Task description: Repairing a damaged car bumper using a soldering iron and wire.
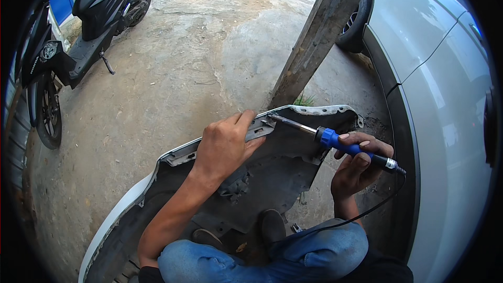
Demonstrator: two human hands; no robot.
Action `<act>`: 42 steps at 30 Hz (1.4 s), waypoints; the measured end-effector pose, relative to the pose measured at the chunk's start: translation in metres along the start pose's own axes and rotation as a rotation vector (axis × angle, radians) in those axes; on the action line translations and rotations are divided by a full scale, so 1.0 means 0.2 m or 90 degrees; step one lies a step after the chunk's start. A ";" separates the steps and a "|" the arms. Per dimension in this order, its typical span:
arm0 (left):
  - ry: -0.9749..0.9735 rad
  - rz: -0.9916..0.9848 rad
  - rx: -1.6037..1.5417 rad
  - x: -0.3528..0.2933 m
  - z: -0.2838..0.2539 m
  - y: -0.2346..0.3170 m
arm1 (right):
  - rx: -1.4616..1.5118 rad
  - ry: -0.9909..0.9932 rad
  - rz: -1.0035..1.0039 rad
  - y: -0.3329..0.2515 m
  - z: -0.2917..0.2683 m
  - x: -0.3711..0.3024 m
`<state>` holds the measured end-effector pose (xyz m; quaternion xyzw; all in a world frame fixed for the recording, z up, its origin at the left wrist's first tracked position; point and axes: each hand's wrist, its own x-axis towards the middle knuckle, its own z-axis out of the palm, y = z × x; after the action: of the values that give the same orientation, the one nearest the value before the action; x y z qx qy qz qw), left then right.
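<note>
A car bumper (pixel 114 215), white on the outside and dark inside, stands in front of me with its inner side toward me. My left hand (pixel 224 139) grips its upper edge, fingers wrapped around a grey slotted strip (pixel 260 130) along the rim. In my right hand (pixel 361 160) is a soldering iron (pixel 327 137) with a blue handle, held between thumb and fingers. The iron's metal tip meets the rim just right of my left fingers. Whether it presses into the plastic is too small to tell. A black cord trails from the handle's end toward my knee.
A concrete post (pixel 319 36) rises just beyond the bumper. Close on the right stands a pale car (pixel 445 99); a black motor scooter (pixel 86 47) is parked at the far left. My jeans-covered knees (pixel 335 243) and shoes are below, on rough concrete ground (pixel 173 68).
</note>
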<state>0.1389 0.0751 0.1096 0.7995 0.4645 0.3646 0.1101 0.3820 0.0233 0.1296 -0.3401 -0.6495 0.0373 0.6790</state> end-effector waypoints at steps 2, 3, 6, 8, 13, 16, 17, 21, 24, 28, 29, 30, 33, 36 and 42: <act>0.000 0.000 0.001 0.00 0.00 -0.01 | 0.001 -0.001 0.000 0.00 0.01 0.00; 0.001 0.001 0.002 0.00 0.00 -0.01 | 0.001 0.000 0.002 0.00 0.01 -0.01; 0.002 0.001 0.000 0.00 0.00 -0.01 | 0.002 0.002 0.002 0.01 0.01 -0.01; 0.001 0.001 -0.002 0.00 0.00 -0.01 | 0.003 0.004 0.001 0.01 0.01 -0.01; -0.003 0.001 0.006 0.00 0.01 -0.01 | 0.018 -0.001 -0.016 0.01 0.01 -0.01; 0.002 0.008 0.013 -0.01 0.01 -0.01 | 0.034 -0.014 0.008 -0.01 -0.01 -0.02; 0.003 0.005 0.013 -0.01 0.01 -0.01 | 0.036 -0.017 0.009 -0.01 -0.02 -0.02; -0.011 -0.012 0.019 0.00 0.00 -0.01 | 0.024 0.007 0.007 -0.04 -0.05 0.03; -0.019 -0.016 0.022 0.01 0.00 0.00 | -0.003 -0.013 0.015 -0.08 -0.06 0.14; -0.023 -0.028 0.020 0.00 -0.01 0.00 | -0.015 -0.122 0.027 -0.16 -0.07 0.28; -0.022 -0.030 0.016 0.00 -0.01 0.00 | -0.014 -0.163 0.026 -0.17 -0.07 0.29; -0.019 -0.032 0.016 -0.01 0.00 -0.01 | 0.013 -0.189 0.031 -0.19 -0.08 0.29; -0.022 -0.030 0.014 0.01 -0.01 0.01 | -0.006 -0.288 -0.038 -0.24 -0.11 0.33; -0.039 -0.039 0.021 0.02 0.00 0.02 | -0.003 -0.291 -0.035 -0.27 -0.07 0.33; -0.036 -0.038 0.022 0.02 -0.01 0.02 | -0.024 -0.290 0.016 -0.25 -0.01 0.33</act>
<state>0.1411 0.0765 0.1148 0.7972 0.4909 0.3301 0.1203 0.3748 0.0168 0.2117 -0.3437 -0.7824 0.1091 0.5078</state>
